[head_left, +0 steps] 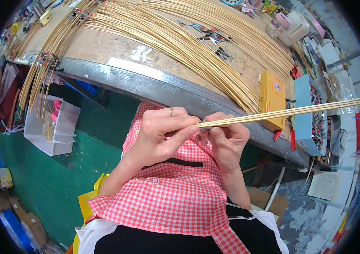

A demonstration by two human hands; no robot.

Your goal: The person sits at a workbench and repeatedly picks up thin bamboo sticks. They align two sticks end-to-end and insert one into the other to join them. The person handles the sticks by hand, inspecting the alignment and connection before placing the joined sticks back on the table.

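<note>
My left hand (163, 131) and my right hand (226, 137) meet in front of my chest, above a red-and-white checked apron (175, 190). Both pinch the near ends of a few thin bamboo strips (290, 112). The strips run to the right, out toward the picture's edge. A ring sits on one finger of my left hand. My right hand's fingers curl under the strip ends, and a small grey piece shows between the two hands; I cannot tell what it is.
A wooden workbench (116, 46) with a metal front edge (154, 86) carries long bundles of bamboo strips (180, 38), clips and pliers (211, 38). A yellow box (272, 97), a blue tray of small parts (311, 114) and a clear plastic bin (51, 125) stand nearby. Green floor below.
</note>
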